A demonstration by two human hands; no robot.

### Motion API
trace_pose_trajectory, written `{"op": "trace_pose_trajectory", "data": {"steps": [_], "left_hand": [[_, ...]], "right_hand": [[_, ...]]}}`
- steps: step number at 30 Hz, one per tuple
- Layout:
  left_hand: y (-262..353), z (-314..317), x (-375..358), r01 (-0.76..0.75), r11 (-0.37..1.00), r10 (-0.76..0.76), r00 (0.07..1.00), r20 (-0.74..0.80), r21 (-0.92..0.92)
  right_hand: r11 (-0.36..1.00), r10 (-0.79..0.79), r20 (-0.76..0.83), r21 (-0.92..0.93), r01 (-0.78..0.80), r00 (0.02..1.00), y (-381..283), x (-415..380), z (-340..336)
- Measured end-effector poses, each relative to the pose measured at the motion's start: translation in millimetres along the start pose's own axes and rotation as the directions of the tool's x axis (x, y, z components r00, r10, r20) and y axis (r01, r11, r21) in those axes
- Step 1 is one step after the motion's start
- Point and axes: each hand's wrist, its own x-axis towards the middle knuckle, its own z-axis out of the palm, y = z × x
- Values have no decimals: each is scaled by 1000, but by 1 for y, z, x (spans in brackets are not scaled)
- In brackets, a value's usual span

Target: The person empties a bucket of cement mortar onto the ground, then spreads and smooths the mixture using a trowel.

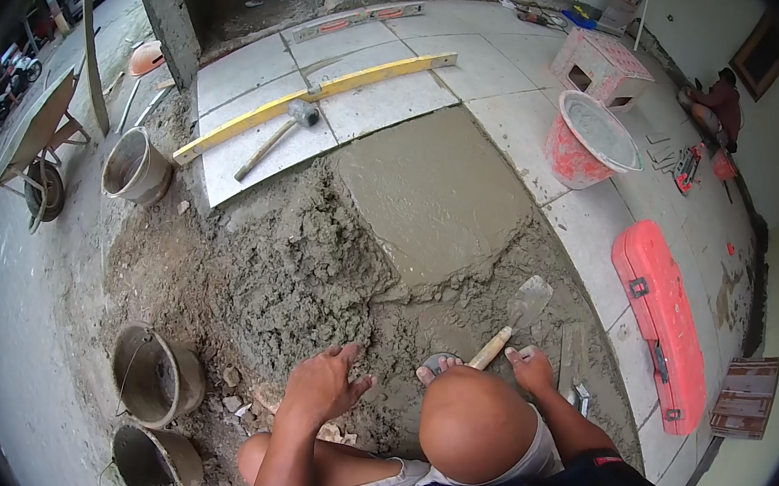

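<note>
My left hand (pixel 322 385) hovers over the lower edge of a rough heap of grey wet mortar (pixel 301 272), fingers apart and holding nothing visible. My right hand (pixel 533 368) is curled closed beside my raised knee; whatever may be inside its fingers is hidden. Just left of it, apart from the fingers, is the wooden handle of a trowel (pixel 490 348), whose mortar-smeared blade rests on the wet bed. Ahead of both hands spreads a smoothed, wet mortar patch (pixel 433 191), bordered by laid tiles.
A yellow straightedge (pixel 359 79) and a mallet (pixel 276 134) lie on the tiles. Buckets (pixel 190 383) stand at left, near a wheelbarrow (pixel 35 135). At right are a red bucket (pixel 574 163), a red case (pixel 662 314) and a crouching person (pixel 722 109).
</note>
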Motion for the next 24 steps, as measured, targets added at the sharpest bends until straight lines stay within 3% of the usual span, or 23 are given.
{"op": "trace_pose_trajectory", "data": {"steps": [2, 4, 8, 13, 17, 18, 20, 21, 23, 24], "left_hand": [[-14, 5, 6, -13, 1000, 13, 999, -50, -9], [-21, 2, 12, 11, 998, -13, 1000, -27, -60], [-30, -6, 17, 44, 991, -60, 989, -132, -123], [-29, -10, 40, 14, 978, -27, 998, -59, -207], [-15, -7, 58, -74, 990, 65, 995, -73, -121], [-13, -5, 62, -82, 989, 74, 995, -70, -122], [-11, -5, 68, -121, 981, 110, 991, -80, -151], [-10, -6, 70, -108, 981, 95, 992, -89, -162], [-16, -6, 68, -92, 991, 86, 994, -67, -96], [-44, 2, 49, 13, 987, -26, 996, -82, -158]], "right_hand": [[960, 139, 125, 225, -164, 982, -55, -5, 14], [970, 87, 87, 220, -104, 992, -45, 21, 45], [972, 14, -82, 235, 6, 997, -28, -1, 57], [983, -74, -394, 128, 134, 916, -33, -35, -28], [969, -234, -582, -73, 236, 779, -42, -66, -80], [971, -227, -586, -73, 228, 778, -46, -68, -87], [904, -384, -599, -88, 418, 703, -59, -71, -99], [908, -415, -464, -152, 392, 783, -70, -75, -106], [870, -492, -333, -215, 444, 804, -90, -72, -106], [829, -545, -198, -268, 490, 815, -102, -62, -100]]}}
